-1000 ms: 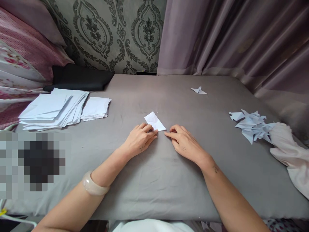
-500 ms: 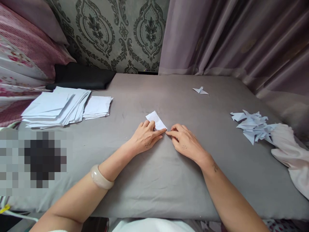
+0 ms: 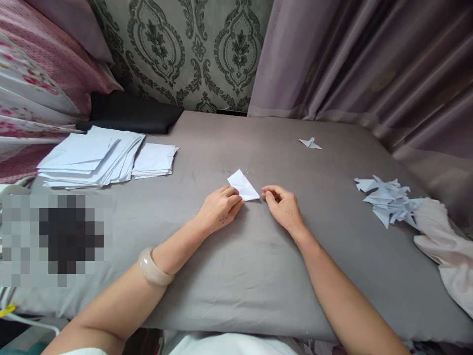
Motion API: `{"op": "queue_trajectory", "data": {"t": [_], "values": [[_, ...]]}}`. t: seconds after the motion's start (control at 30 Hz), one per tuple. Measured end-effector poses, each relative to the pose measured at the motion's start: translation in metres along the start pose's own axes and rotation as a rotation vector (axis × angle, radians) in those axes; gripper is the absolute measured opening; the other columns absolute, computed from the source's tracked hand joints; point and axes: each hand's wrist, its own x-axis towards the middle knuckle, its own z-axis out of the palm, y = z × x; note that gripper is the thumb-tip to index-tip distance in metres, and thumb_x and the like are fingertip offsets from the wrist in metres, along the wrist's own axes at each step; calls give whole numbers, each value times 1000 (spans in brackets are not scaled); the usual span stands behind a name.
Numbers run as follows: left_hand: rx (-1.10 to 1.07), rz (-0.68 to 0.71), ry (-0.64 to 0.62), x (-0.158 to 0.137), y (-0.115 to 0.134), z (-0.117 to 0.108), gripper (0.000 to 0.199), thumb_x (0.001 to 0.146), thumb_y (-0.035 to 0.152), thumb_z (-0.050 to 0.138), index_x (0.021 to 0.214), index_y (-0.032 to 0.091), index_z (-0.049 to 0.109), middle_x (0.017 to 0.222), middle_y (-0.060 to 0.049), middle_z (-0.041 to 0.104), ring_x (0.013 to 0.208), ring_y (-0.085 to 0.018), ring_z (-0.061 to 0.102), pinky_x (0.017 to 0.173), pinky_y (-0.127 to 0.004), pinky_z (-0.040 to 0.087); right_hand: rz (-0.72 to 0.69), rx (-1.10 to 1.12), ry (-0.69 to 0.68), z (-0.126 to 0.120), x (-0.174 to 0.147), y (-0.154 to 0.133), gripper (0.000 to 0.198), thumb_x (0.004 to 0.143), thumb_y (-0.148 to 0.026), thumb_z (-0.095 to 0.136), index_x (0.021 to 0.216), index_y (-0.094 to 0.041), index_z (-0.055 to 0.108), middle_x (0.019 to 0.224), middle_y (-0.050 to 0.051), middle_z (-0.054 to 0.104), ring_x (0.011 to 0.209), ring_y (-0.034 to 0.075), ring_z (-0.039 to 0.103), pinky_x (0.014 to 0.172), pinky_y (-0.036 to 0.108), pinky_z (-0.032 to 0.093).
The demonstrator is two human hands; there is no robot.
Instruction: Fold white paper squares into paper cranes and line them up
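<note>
A folded piece of white paper (image 3: 244,186) lies on the grey cloth in front of me, with its pointed corner toward the right. My left hand (image 3: 224,207) grips its near left edge between thumb and bent fingers, which cover part of that side. Just beyond the right corner is my right hand (image 3: 283,204), its fingers loosely curved and the thumb a little apart. Nothing shows between them, and a narrow gap separates the fingertips from the paper.
Stacks of large white sheets (image 3: 84,158) and smaller white sheets (image 3: 154,160) lie at left, before a black folded item (image 3: 133,114). One folded paper piece (image 3: 310,143) lies at the back right. A pile of folded paper shapes (image 3: 389,197) sits beside pale crumpled fabric (image 3: 439,241).
My left fingers have drawn back from the paper's right corner and curled at its near edge. My right hand has come off that corner. The whole view has shifted slightly.
</note>
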Motion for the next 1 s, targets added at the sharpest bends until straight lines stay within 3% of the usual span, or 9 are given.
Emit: {"op": "queue_trajectory", "data": {"t": [0.17, 0.23, 0.3, 0.4, 0.47, 0.57, 0.67, 0.77, 1.0], "values": [[2, -5, -3, 0, -1, 2, 33, 97, 28, 38, 80, 18, 65, 85, -6, 65, 79, -17, 57, 70, -29, 47, -29, -4, -50, 8, 1, -4, 31, 79, -38, 61, 102, -19, 66, 88, 4, 70, 70, 14, 60, 72, 29, 49], [-8, -17, 41, 0, 0, 2, 27, 96, 27, 40, 91, 17, 65, 91, -7, 64, 82, -18, 56, 73, -29, 47, -76, -23, -93, 11, 0, -4, 33, 79, -35, 63, 108, -20, 64, 88, 3, 69, 67, 12, 58, 70, 28, 49], [17, -59, 153, 0, 1, -1, 26, 94, 27, 43, 112, 16, 59, 107, -11, 61, 96, -21, 55, 83, -33, 46, -191, -62, -98, 11, -2, -5, 27, 83, -30, 60, 108, -21, 64, 89, 3, 68, 71, 13, 59, 71, 29, 49], [128, -126, 299, -1, 2, -9, 46, 90, 29, 50, 135, 18, 42, 128, -17, 48, 121, -30, 43, 99, -45, 35, -452, -201, -36, 7, -6, -9, 22, 91, -21, 49, 101, -23, 67, 95, 5, 67, 89, 17, 59, 82, 31, 47], [202, -101, 303, -3, 3, -13, 46, 89, 28, 52, 133, 22, 44, 135, -16, 45, 129, -32, 36, 102, -49, 28, -594, -323, -3, 3, -9, -12, 28, 93, -15, 43, 99, -24, 69, 101, 6, 67, 98, 17, 57, 88, 33, 45], [256, 27, 231, -6, 3, -13, 26, 89, 17, 48, 111, 26, 59, 133, -8, 52, 128, -28, 39, 102, -47, 24, -688, -493, 0, -3, -12, -15, 31, 92, -11, 41, 100, -23, 69, 109, 8, 65, 104, 19, 54, 89, 34, 44], [241, 136, 79, -7, 2, -9, 26, 89, 7, 40, 91, 23, 61, 114, -4, 64, 114, -22, 51, 100, -44, 23, -678, -623, -60, -7, -15, -12, 33, 91, -10, 40, 101, -23, 68, 114, 9, 62, 106, 21, 52, 88, 36, 43], [198, 168, -36, -7, 2, -4, 27, 89, 5, 38, 87, 20, 60, 99, -4, 68, 102, -19, 56, 99, -42, 24, -642, -698, -118, -9, -20, -9, 33, 90, -8, 40, 103, -22, 68, 116, 9, 60, 103, 22, 51, 85, 37, 42], [129, 135, -24, -2, 5, -3, 28, 97, 26, 39, 85, 17, 63, 90, -4, 69, 83, -16, 60, 95, -39, 29, -511, -789, -157, -13, -28, -16, 22, 93, -24, 47, 93, -21, 69, 101, 7, 62, 88, 20, 52, 75, 33, 41]]}}
